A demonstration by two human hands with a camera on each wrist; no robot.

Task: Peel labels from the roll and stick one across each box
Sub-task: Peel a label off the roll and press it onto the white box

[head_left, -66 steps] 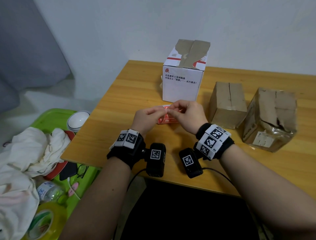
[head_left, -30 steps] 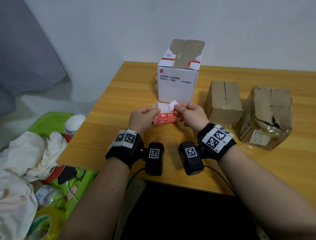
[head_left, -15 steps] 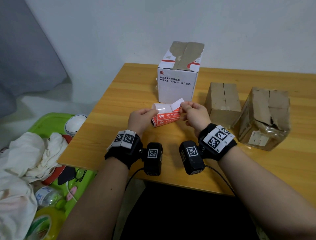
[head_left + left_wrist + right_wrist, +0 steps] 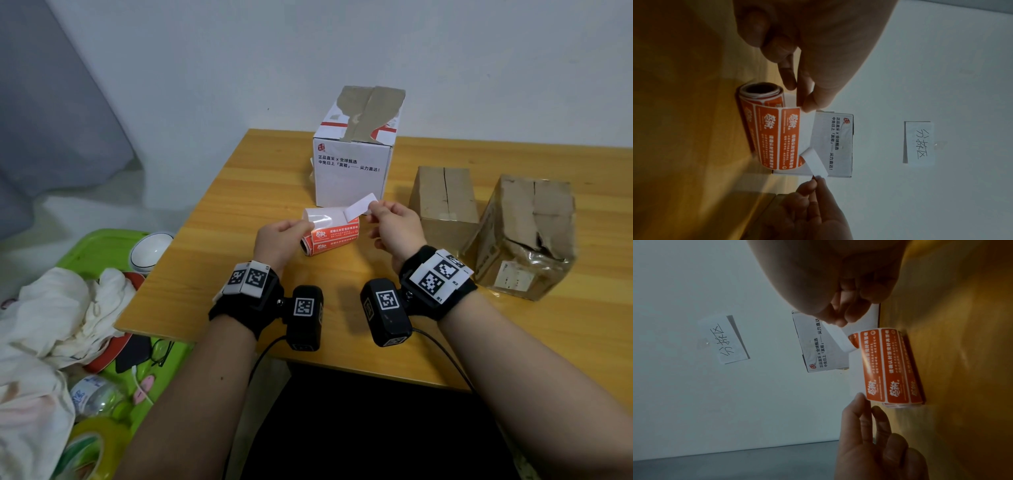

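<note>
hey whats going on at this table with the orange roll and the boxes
A person is peeling a label off an orange label roll that lies on the wooden table. The left hand pinches the roll's loose backing paper, while the right hand pinches the lifted end of the label, which is partly peeled and still attached. Behind stand a white box and two brown boxes; none shows an orange label yet.

The right hand [image 4: 394,224] is peeling an orange label [image 4: 360,207] farther off the roll [image 4: 330,236], lengthening the strip beyond its pinching fingertips [image 4: 809,184].
</note>
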